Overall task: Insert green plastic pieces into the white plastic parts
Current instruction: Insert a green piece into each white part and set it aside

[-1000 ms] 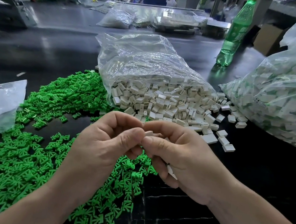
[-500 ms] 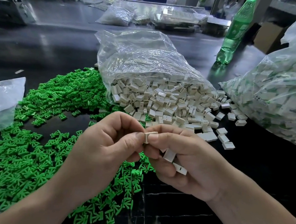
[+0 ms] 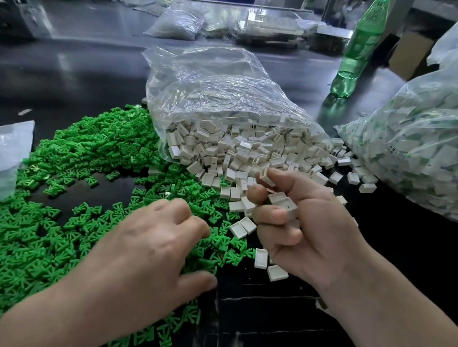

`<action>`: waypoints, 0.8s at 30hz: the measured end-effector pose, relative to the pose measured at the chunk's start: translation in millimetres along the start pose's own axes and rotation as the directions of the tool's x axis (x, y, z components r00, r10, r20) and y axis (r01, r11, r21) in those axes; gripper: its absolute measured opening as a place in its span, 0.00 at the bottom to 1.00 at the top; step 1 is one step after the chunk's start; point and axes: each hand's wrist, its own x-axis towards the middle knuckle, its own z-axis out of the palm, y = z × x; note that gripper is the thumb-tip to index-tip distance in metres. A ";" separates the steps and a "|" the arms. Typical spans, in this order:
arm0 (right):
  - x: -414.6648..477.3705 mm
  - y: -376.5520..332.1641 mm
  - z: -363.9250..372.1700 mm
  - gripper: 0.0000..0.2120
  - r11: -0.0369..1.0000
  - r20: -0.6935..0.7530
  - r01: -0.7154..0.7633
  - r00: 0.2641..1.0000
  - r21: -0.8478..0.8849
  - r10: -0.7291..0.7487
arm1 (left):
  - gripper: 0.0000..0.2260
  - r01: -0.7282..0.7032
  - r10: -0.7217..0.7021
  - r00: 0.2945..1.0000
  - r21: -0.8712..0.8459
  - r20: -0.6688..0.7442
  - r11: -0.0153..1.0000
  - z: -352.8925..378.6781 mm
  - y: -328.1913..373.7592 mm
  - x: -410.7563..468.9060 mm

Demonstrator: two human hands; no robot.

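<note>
Half a second ago both your hands met at the centre of the frame, pinching 1 white part between them. Now they are apart. Your left hand (image 3: pixel 152 250) has dropped to the lower centre, onto the green pieces (image 3: pixel 47 225) spread over the left half of the table (image 3: pixel 396 261). Its fingers bend down into the pile and hide their own tips, so you cannot tell from here whether it has a piece pinched yet.

Your right hand (image 3: pixel 309 232) sits right of centre, curled round several white parts (image 3: pixel 285 204) in the palm. 1 top part (image 3: pixel 266 177) is pinched at the tips of thumb and forefinger, open side up, and it looks empty.

That reads as 1 cycle closed and the next begun: a fresh part is offered up and your left hand is fetching its green piece.

More white stock spills from the open bag (image 3: pixel 217 87) at upper centre, just above your right hand. A few loose parts lie between your hands.

On writing: the right bag (image 3: pixel 437 138) carries a small printed label (image 3: pixel 396 152), too small to read. The green bottle (image 3: pixel 360 45) at the upper right shows no legible brand.
</note>
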 end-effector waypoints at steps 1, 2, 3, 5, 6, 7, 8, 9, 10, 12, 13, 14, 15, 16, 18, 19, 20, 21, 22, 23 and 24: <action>-0.6 1.3 -0.4 0.09 1.000 0.029 0.004 1.000 -0.020 -0.003 | 0.23 0.012 -0.012 1.000 0.010 -0.024 1.000 -0.6 -2.3 1.0; -0.8 2.2 -0.8 0.09 0.999 0.052 0.007 0.999 -0.040 -0.005 | 0.19 0.029 -0.029 0.999 -0.002 -0.039 1.000 -1.0 -5.1 2.2; -1.1 2.5 -1.3 0.09 0.998 0.066 0.009 0.998 -0.058 -0.005 | 0.16 0.041 -0.041 0.998 -0.020 -0.047 0.999 -0.8 -7.4 3.0; -1.2 2.4 -1.7 0.09 0.997 0.072 0.005 0.997 -0.082 0.001 | 0.11 0.034 -0.036 0.998 -0.034 -0.053 0.999 -0.3 -8.8 5.5; -1.1 2.4 -1.5 0.09 0.996 0.073 0.000 0.997 -0.089 0.006 | 0.10 0.025 -0.026 0.998 -0.023 -0.063 0.999 0.6 -9.1 7.0; -1.2 2.5 -1.5 0.09 0.996 0.075 -0.004 0.997 -0.094 0.011 | 0.09 0.019 -0.020 0.997 -0.016 -0.073 1.000 0.7 -8.7 8.6; -1.0 2.7 -1.4 0.08 0.995 0.079 -0.008 0.997 -0.099 0.016 | 0.09 0.015 -0.016 0.996 -0.013 -0.089 1.000 0.8 -9.2 9.5; -1.1 2.9 -1.5 0.08 0.994 0.084 -0.007 0.996 -0.105 0.016 | 0.09 0.017 -0.018 0.994 -0.013 -0.104 1.000 0.7 -9.8 10.2; -1.2 3.1 -1.4 0.07 0.994 0.089 -0.004 0.996 -0.114 0.014 | 0.09 0.027 -0.030 0.992 -0.024 -0.119 0.999 0.8 -10.4 10.7; -1.5 3.4 -0.7 0.07 0.990 0.099 0.008 0.995 -0.139 0.006 | 0.10 0.090 -0.106 0.982 -0.103 -0.158 0.991 0.7 -11.6 10.7; -1.3 3.7 -0.4 0.07 0.988 0.101 0.015 0.995 -0.155 0.000 | 0.08 0.139 -0.171 0.968 -0.179 -0.183 0.974 0.4 -11.9 10.7; -1.7 4.2 -0.4 0.08 0.985 0.102 0.023 0.995 -0.174 -0.005 | 0.06 0.187 -0.245 0.950 -0.276 -0.195 0.943 -0.4 -11.4 10.8; -1.8 4.6 -0.4 0.07 0.980 0.102 0.031 0.995 -0.197 -0.011 | 0.04 0.220 -0.312 0.929 -0.385 -0.197 0.896 -0.6 -10.6 10.7; -2.1 5.2 -0.4 0.07 0.975 0.099 0.037 0.995 -0.221 -0.016 | 0.03 0.234 -0.365 0.910 -0.486 -0.194 0.842 -0.4 -10.3 10.5; -3.3 6.8 0.1 0.06 0.963 0.082 0.043 0.996 -0.266 -0.021 | 0.04 0.231 -0.429 0.886 -0.630 -0.178 0.741 -0.7 -10.5 9.4; -3.9 7.5 0.4 0.05 0.958 0.078 0.046 0.997 -0.283 -0.025 | 0.05 0.216 -0.444 0.882 -0.699 -0.160 0.682 -2.6 -10.3 9.5; -4.3 7.9 0.9 0.03 0.955 0.075 0.049 0.997 -0.293 -0.028 | 0.06 0.185 -0.446 0.885 -0.777 -0.135 0.601 -4.6 -10.3 9.7; -4.8 7.7 1.0 0.02 0.953 0.072 0.049 0.997 -0.299 -0.028 | 0.08 0.148 -0.436 0.894 -0.851 -0.103 0.504 -6.1 -10.3 9.9; -5.4 7.7 1.0 0.03 0.951 0.073 0.046 0.997 -0.306 -0.025 | 0.10 0.124 -0.420 0.905 -0.901 -0.069 0.415 -7.1 -10.4 10.2; -5.2 7.4 1.0 0.04 0.948 0.082 0.043 0.996 -0.317 -0.018 | 0.12 0.111 -0.402 0.915 -0.930 -0.042 0.352 -7.6 -10.5 10.5; -5.6 7.4 1.3 0.06 0.943 0.101 0.043 0.995 -0.330 -0.010 | 0.12 0.109 -0.385 0.923 -0.941 -0.024 0.320 -6.6 -10.6 11.2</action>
